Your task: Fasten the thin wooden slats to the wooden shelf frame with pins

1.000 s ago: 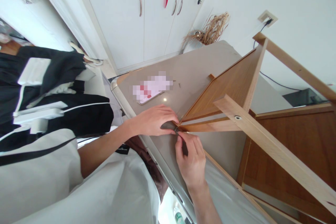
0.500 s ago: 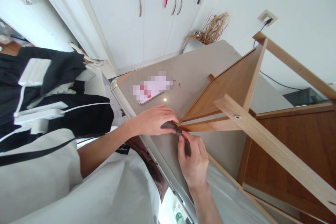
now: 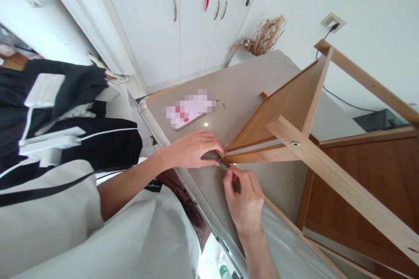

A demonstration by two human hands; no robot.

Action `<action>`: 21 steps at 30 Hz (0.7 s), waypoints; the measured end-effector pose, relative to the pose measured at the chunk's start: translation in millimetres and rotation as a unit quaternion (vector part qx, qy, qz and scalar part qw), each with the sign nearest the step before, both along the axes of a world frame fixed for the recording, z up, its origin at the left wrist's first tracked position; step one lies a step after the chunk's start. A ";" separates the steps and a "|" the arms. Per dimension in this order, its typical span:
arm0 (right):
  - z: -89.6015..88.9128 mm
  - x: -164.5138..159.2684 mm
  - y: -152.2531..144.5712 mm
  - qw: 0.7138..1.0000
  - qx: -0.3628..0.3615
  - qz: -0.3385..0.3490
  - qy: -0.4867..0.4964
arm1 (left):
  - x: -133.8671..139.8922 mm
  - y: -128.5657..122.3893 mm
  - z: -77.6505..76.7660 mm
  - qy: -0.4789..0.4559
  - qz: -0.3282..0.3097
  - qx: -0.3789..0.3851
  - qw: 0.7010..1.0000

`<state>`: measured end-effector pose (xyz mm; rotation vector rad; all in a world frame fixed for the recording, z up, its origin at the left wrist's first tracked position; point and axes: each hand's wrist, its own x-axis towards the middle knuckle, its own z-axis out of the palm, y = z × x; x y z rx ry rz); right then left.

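My left hand (image 3: 196,150) reaches the near corner of a wooden frame (image 3: 262,155) lying tilted on the table. Its fingers curl over the corner and its thumb lies below. A thin, light metal piece (image 3: 220,160), too small to name, shows by the thumb tip. Just right of it, my right hand (image 3: 245,196) is closed, thumb and fingertips pinched against the corner; what they hold is hidden. Brown panels (image 3: 288,102) fill parts of the frame, and a pale wooden bar (image 3: 340,183) with a round metal fitting (image 3: 295,144) crosses it.
A phone (image 3: 190,111), partly blurred out, lies on the grey table (image 3: 242,80) beside small screws (image 3: 224,106). Dried plants (image 3: 265,37) stand behind the table, before white cabinets (image 3: 153,30). Dark clothes (image 3: 108,144) and white cables are at the left.
My right hand has shifted slightly right and down, away from my left thumb. Its fingers are more tightly curled. My left hand and the frame stay nearly still.
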<state>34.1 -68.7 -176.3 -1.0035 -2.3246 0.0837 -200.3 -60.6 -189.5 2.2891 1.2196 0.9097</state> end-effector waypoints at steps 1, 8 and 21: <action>-0.2 0.4 0.4 1.000 -0.001 0.001 -0.002 | 0.1 0.0 0.0 0.001 0.001 0.000 1.000; -5.0 2.5 1.7 0.999 -0.039 0.023 -0.004 | 0.1 -0.1 0.9 0.004 0.006 -0.003 1.000; -6.9 0.9 2.0 0.994 -0.098 0.035 0.020 | -0.9 0.1 3.0 0.006 -0.009 -0.017 1.000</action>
